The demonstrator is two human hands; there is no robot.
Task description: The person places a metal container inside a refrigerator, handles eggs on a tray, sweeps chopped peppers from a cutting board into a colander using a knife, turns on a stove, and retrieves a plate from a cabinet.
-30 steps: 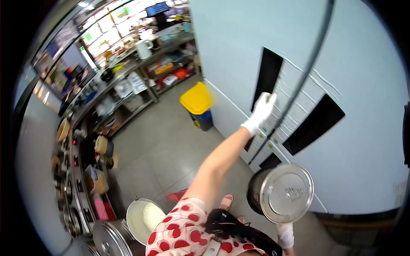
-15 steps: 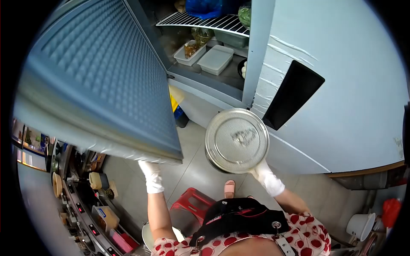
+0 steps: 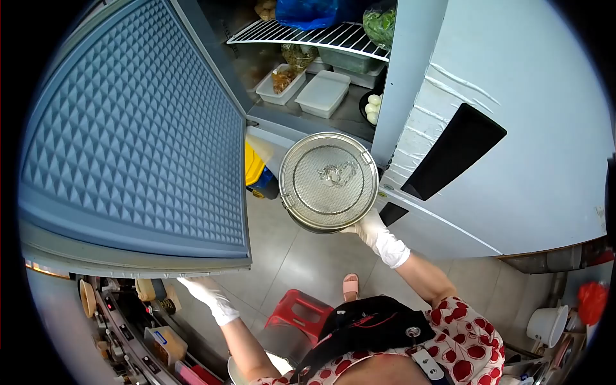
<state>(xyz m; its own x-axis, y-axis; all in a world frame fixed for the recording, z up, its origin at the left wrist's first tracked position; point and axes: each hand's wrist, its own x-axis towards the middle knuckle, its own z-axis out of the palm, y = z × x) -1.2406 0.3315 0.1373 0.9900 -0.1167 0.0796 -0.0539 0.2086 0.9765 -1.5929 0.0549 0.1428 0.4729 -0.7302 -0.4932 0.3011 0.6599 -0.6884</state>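
Observation:
My right hand [image 3: 372,234], in a white glove, grips the lower right side of a round metal pot with a mesh lid [image 3: 327,186]; the fingers beneath are partly hidden. The pot is in front of the open refrigerator compartment. My left hand [image 3: 208,299], also gloved, is at the lower edge of the blue-grey refrigerator door [image 3: 135,128], its fingers stretched out and partly hidden by the door. Inside, a lidded white container [image 3: 323,94], a tray [image 3: 280,88] holding a bag of brown food, and a dark bowl of peeled eggs [image 3: 372,108] sit on the floor.
Above is a wire shelf [image 3: 308,32] with a blue bag [image 3: 308,13] and bagged greens [image 3: 380,25]. A yellow-topped bin [image 3: 255,167] stands by the door hinge. Near my feet is a red stool [image 3: 298,311]; a counter with containers [image 3: 165,346] runs along the left.
The refrigerator door has swung wider to the left, with my left hand moving left along with it. The pot in my right hand has moved up and left, nearer the compartment.

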